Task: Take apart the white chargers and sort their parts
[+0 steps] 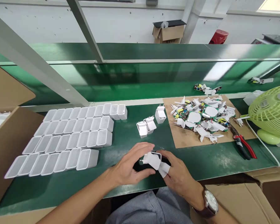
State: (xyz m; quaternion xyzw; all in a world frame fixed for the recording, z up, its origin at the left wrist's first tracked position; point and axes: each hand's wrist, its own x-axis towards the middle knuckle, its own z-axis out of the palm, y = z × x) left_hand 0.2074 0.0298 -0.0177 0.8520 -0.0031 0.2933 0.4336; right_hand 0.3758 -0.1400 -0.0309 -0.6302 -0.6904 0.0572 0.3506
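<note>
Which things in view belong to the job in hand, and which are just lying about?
Likely in the job:
white plug unit, between left hand and right hand
rows of open white cases
three filled cases
circuit boards piled on cardboard sheet

Likely just lying about:
green fan
carton at the back
pliers, though perhaps a tool

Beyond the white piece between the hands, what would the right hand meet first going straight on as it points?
Probably the left hand, which lies close ahead in that line, though depth is unclear.
</note>
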